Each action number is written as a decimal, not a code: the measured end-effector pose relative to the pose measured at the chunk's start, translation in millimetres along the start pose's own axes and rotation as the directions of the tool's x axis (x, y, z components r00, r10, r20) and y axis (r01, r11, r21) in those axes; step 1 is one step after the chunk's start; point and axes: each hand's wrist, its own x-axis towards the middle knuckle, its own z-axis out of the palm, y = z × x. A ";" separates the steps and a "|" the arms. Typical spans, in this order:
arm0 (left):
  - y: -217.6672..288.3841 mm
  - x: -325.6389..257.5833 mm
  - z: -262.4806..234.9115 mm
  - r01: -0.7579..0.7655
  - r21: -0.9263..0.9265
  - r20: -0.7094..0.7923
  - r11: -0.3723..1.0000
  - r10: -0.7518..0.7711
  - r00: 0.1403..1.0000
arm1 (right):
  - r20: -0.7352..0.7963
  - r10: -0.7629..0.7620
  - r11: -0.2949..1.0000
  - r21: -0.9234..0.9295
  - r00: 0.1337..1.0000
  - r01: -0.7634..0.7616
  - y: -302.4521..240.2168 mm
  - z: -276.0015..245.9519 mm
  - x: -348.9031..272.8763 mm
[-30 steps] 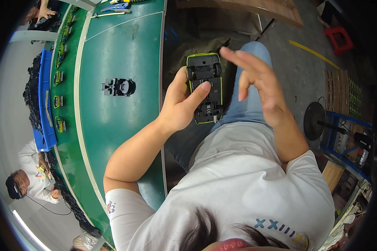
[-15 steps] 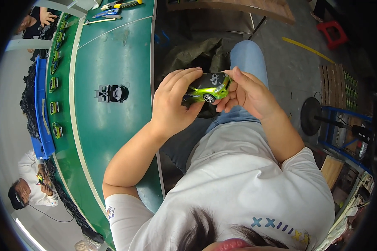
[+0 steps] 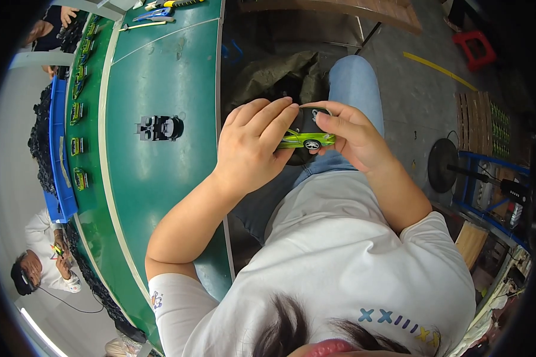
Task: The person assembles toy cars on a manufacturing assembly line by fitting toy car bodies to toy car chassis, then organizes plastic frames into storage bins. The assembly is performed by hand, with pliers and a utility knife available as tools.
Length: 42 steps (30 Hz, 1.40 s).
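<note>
Between my two hands, over my lap just right of the table edge, is a small toy car (image 3: 308, 134), bright green with a black top and silver wheels. My left hand (image 3: 251, 140) wraps round one end of it and covers that part. At the other end my right hand (image 3: 357, 134) grips it, the thumb pressed on the black top. A black plastic part (image 3: 159, 128), with a boxy side and a rounded side, lies by itself on the green table (image 3: 143, 190) to the left of my hands.
A blue knife (image 3: 152, 15), a yellow-and-black tool (image 3: 183, 3) and a thin stick lie at the table's far end. Several green cars (image 3: 77, 146) line the strip beside a blue tray (image 3: 59, 154) of black parts. Two people sit across; a red stool (image 3: 473, 49) stands far right.
The toy car has turned so its green side faces me more and moved slightly right. My right hand, more open before, has closed on it with the thumb on top.
</note>
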 end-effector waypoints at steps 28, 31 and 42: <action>11.3 -7.6 -1.5 0.572 -0.782 0.431 0.248 -0.449 0.783 | 0.059 -0.443 0.845 -0.306 0.894 0.439 -8.2 11.5 -0.1; 11.6 -9.7 -1.6 0.568 -0.766 0.428 0.302 -0.419 0.801 | 0.060 -0.447 0.814 -0.385 0.892 0.434 -9.6 12.0 -2.5; 18.8 -8.1 -3.9 0.536 -0.833 0.447 0.140 -0.402 0.799 | 0.120 -0.564 0.684 -0.487 0.817 0.543 -24.3 16.4 -4.2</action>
